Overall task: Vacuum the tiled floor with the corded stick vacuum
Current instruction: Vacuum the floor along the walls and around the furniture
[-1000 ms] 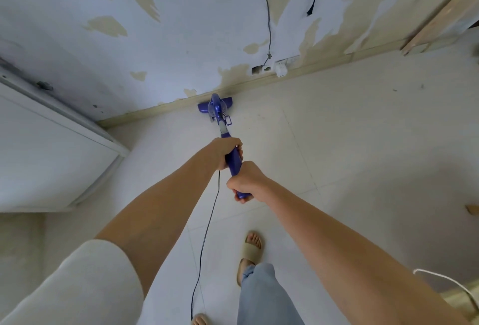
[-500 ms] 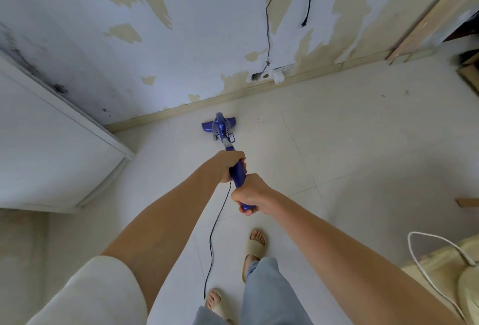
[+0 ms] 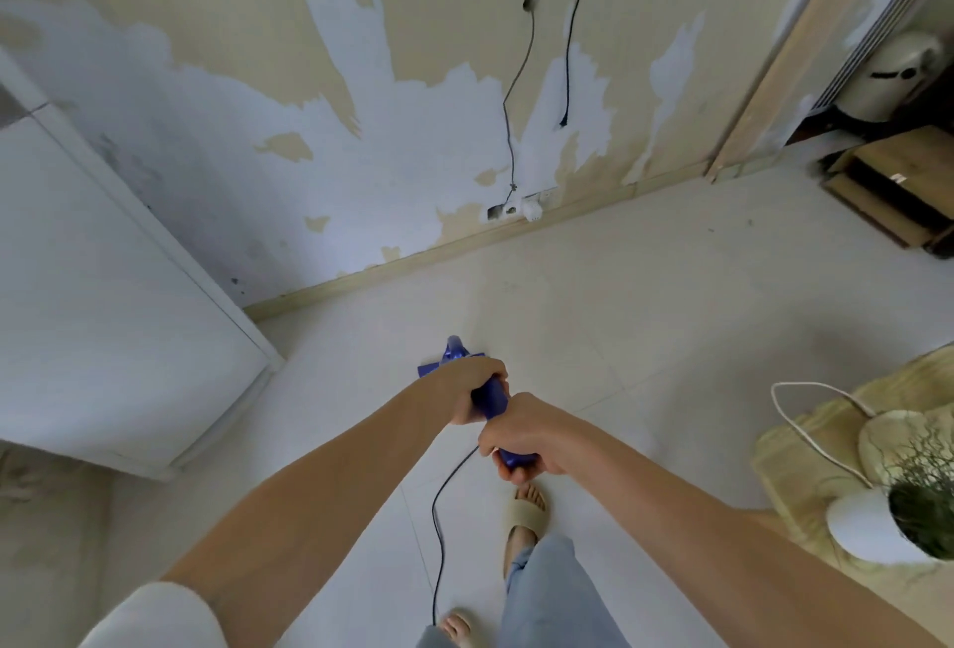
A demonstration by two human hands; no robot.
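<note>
Vacuum (image 3: 489, 397) is held two-handed on its blue handle. Left hand (image 3: 471, 389) is placed higher up, fingers curled round the grip; right hand (image 3: 521, 438) is wrapped round the handle end, fingers curled under it, thumb side up. The head (image 3: 450, 357) is seen on the floor (image 3: 645, 317) just beyond the left hand, mostly hidden by it, well apart from the skirting (image 3: 464, 244). Whether the head sits flat cannot be told.

Cord (image 3: 439, 534) is seen dropping from the handle near the right hand and trailing back between the arms, down to the feet (image 3: 526, 508).

Step in hand is judged to be a stroke over the tiles in front of the feet. Notes on doing it well:

- The head is best kept flat on the tile, with the push given by the lower (right) hand and the steering by the upper one.
- Strokes should be overlapped and run parallel to the tile joints (grit tends to collect there).
- The strip along the skirting and the corner beside the white cabinet (image 3: 103, 317) should be covered.
- The cord should be kept behind the head and clear of the sandals; a trip or a run-over cable is the likeliest fault.
- Care is advised near the plant pot (image 3: 872, 528) and mat (image 3: 805, 446) at right.
</note>
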